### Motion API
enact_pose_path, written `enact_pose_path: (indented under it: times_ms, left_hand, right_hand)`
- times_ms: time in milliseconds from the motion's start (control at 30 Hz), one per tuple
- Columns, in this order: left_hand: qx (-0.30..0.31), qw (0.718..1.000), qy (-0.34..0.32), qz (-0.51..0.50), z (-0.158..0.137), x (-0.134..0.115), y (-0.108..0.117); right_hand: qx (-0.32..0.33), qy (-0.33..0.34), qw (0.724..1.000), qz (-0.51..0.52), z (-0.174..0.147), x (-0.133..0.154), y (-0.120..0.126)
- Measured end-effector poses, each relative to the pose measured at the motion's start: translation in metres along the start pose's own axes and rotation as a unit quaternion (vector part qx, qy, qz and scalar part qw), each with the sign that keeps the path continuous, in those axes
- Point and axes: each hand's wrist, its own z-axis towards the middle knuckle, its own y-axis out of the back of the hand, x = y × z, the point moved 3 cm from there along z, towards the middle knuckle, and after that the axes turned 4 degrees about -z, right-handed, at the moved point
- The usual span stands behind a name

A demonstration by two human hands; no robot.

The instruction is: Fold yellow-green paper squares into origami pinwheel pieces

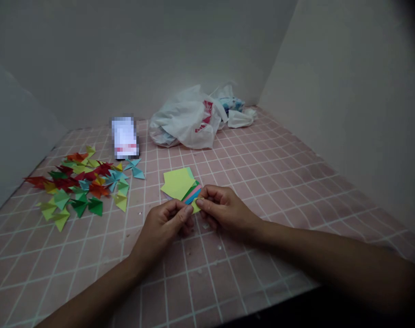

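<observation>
Between my fingertips is a small yellow folded paper (pixel 195 207), mostly covered by the fingers. My left hand (pixel 168 221) pinches its left side with thumb and fingers. From the right, my right hand (pixel 224 207) pinches the same piece, the thumb on top. Just behind the hands lies a fanned stack of coloured paper sheets (pixel 178 181), yellow on top, with green, pink and blue edges showing beneath. The hands hide the near part of this stack.
At the left lies a spread of folded paper pieces (pixel 79 202) in red, orange, yellow, green and blue. A phone (pixel 125 138) with a lit, blurred screen is behind them. White plastic bags (pixel 190 119) rest near the back wall. A pink checked cloth (pixel 272 182) covers the table.
</observation>
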Motion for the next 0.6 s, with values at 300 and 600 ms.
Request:
enact_pose_path:
  times_ms: [300, 600]
  left_hand:
    - [-0.004, 1.0, -0.015, 0.021, -0.0014, -0.0042, -0.0001]
    - [0.005, 0.999, 0.023, -0.046, -0.0002, -0.0005, -0.0027]
  right_hand:
    - [-0.025, 0.041, 0.999, 0.017, -0.0039, 0.0031, -0.0006]
    - [0.011, 0.036, 0.999, 0.024, -0.0037, -0.0019, -0.0037]
